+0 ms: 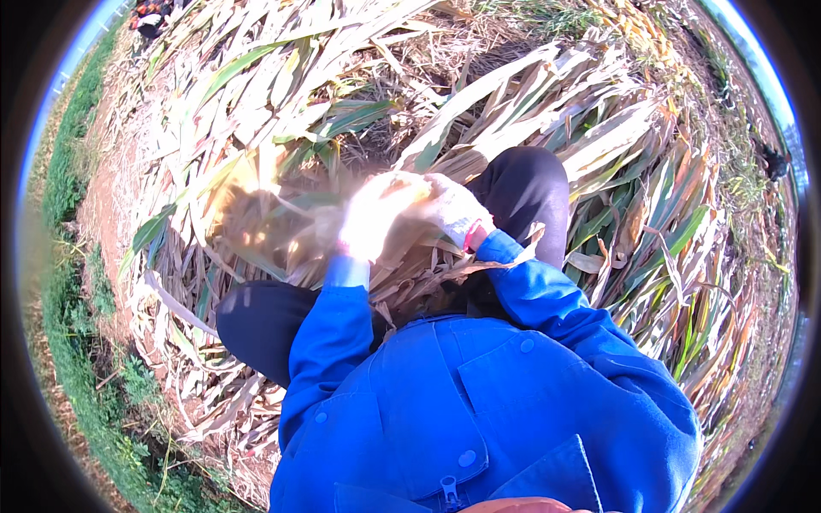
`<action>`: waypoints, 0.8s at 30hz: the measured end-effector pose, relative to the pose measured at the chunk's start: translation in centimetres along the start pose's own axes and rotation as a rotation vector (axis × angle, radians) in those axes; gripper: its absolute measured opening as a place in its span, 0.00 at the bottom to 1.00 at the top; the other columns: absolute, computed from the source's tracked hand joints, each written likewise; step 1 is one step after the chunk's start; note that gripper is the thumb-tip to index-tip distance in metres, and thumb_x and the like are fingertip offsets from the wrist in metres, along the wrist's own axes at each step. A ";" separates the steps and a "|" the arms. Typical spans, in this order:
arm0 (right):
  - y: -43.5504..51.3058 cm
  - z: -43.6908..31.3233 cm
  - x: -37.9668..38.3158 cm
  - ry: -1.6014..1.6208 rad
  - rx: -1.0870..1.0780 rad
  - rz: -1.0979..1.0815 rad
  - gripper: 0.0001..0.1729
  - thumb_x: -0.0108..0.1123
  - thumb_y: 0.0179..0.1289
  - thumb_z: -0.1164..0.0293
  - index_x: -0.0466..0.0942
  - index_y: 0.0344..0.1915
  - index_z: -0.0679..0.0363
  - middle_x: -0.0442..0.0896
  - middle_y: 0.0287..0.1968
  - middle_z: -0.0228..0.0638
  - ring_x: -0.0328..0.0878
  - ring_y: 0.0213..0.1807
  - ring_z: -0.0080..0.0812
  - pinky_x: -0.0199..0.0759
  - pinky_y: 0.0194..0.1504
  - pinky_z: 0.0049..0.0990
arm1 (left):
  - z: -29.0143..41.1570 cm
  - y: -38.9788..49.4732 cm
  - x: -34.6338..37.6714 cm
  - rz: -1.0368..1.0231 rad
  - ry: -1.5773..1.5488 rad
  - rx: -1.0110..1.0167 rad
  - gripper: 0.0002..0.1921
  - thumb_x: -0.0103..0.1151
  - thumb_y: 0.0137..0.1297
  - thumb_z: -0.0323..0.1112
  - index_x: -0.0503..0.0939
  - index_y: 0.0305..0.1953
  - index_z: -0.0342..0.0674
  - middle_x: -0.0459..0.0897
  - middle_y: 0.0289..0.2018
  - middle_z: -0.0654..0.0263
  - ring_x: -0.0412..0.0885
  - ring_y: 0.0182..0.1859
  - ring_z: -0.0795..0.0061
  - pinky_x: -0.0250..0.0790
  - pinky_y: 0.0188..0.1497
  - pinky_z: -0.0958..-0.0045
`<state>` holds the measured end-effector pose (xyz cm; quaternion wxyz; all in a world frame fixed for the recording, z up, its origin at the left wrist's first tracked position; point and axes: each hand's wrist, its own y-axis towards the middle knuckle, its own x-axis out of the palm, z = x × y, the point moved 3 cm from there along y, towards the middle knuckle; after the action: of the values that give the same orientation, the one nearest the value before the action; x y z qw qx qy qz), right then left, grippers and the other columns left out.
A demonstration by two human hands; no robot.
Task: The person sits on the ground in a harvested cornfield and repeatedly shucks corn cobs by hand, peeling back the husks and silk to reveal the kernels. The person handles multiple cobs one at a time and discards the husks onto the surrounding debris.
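Both my hands are in white gloves with pinkish-red cuffs and meet in front of my body, low over the dry leaves. My left hand point(369, 215) is blurred and washed out by sunlight. My right hand point(454, 204) curls in from the other side. Between them shows a pale yellow piece of corn point(415, 190), mostly covered by the gloves; its exact shape is lost in the glare. Dry corn husks point(410, 272) lie beneath my wrists, between my bent knees. A loose strip of dry leaf point(510, 260) rests across my right sleeve.
Cut corn stalks point(545, 109) with dry and green leaves lie around my legs. Yellow ears of corn point(648, 42) appear at the far upper right. Green plants point(77, 173) border the left side. One person point(151, 19) is far off at upper left.
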<state>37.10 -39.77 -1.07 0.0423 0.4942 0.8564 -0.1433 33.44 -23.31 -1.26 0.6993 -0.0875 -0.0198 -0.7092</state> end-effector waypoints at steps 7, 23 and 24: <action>-1.4 0.9 2.0 -0.542 0.103 -0.270 0.40 0.76 0.47 0.45 0.82 0.52 0.65 0.88 0.44 0.52 0.85 0.48 0.51 0.77 0.51 0.40 | -2.3 0.0 -2.4 0.200 0.619 0.185 0.12 0.61 0.67 0.31 0.85 0.48 0.34 0.88 0.45 0.61 0.85 0.48 0.72 0.76 0.52 0.69; 3.5 -11.6 -28.0 0.581 -0.402 0.497 0.18 0.62 0.72 0.61 0.77 0.53 0.62 0.85 0.37 0.41 0.83 0.29 0.34 0.81 0.33 0.35 | -19.3 -2.2 -14.4 0.190 1.118 -0.635 0.29 0.41 0.75 0.57 0.77 0.64 0.47 0.80 0.60 0.45 0.77 0.63 0.40 0.69 0.65 0.45; 4.3 -9.7 -23.9 0.507 -0.216 0.451 0.18 0.63 0.72 0.61 0.78 0.52 0.62 0.85 0.36 0.40 0.83 0.29 0.32 0.81 0.32 0.33 | -19.6 -2.6 -13.5 -0.089 1.293 -0.460 0.26 0.38 0.76 0.54 0.76 0.64 0.50 0.80 0.61 0.46 0.77 0.63 0.42 0.69 0.64 0.44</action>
<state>53.58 -54.86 12.43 -0.0888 0.6834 0.7192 0.0881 29.08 -12.83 -22.39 0.5045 0.2080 0.5492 -0.6330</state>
